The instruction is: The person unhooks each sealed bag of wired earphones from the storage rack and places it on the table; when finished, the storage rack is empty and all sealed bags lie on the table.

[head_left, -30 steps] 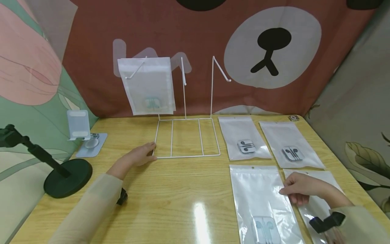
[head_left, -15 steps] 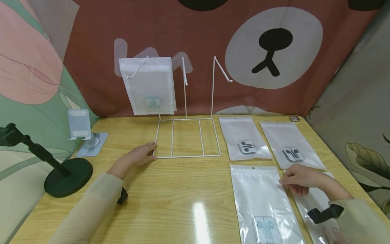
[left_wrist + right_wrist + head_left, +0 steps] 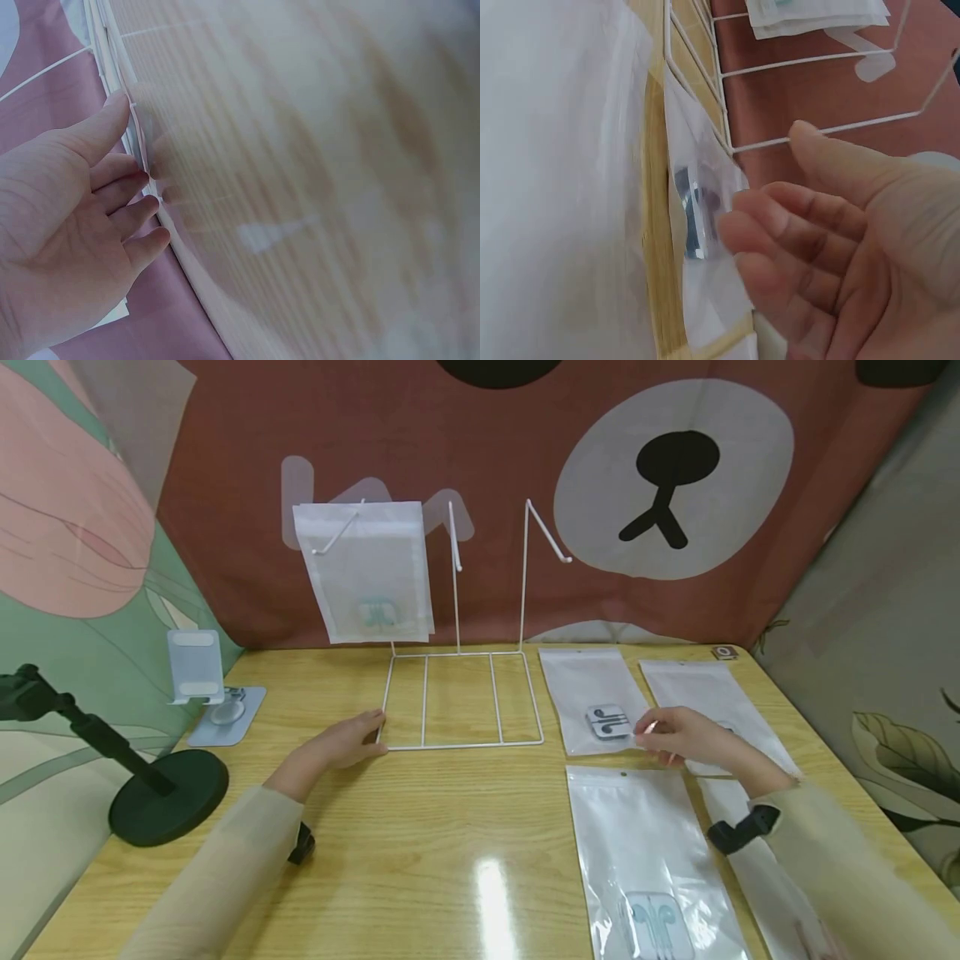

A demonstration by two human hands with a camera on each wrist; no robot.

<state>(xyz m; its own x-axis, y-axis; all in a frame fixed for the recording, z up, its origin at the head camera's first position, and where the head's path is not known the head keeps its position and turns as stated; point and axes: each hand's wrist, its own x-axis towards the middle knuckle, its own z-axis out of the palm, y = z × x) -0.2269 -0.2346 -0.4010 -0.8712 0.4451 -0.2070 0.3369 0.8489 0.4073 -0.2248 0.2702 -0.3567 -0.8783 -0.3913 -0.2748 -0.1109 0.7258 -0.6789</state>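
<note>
My left hand [image 3: 337, 743] lies loose against the rack [image 3: 465, 746], but my right hand [image 3: 686, 737], thumb apart, may brush and skew the bag [image 3: 591, 693].

Indoor tabletop nook: wood-grain table [image 3: 420, 827], cartoon-animal cloth [image 3: 495, 452] behind, leaf-patterned cloth [image 3: 896, 747] at side; exact setting unclear.

Head cam sits high at the near side of the table [image 3: 420, 868], facing forward and down, both hands in frame. Left wrist cam: very near, tilted, looking past the left hand [image 3: 71, 217] across the wood. Right wrist cam: equally near, rolled sideways, looking past the right hand [image 3: 840, 247]. I see wire rack [image 3: 465, 746] and hanging bag [image 3: 367, 568] shared by head and right wrist.
</note>
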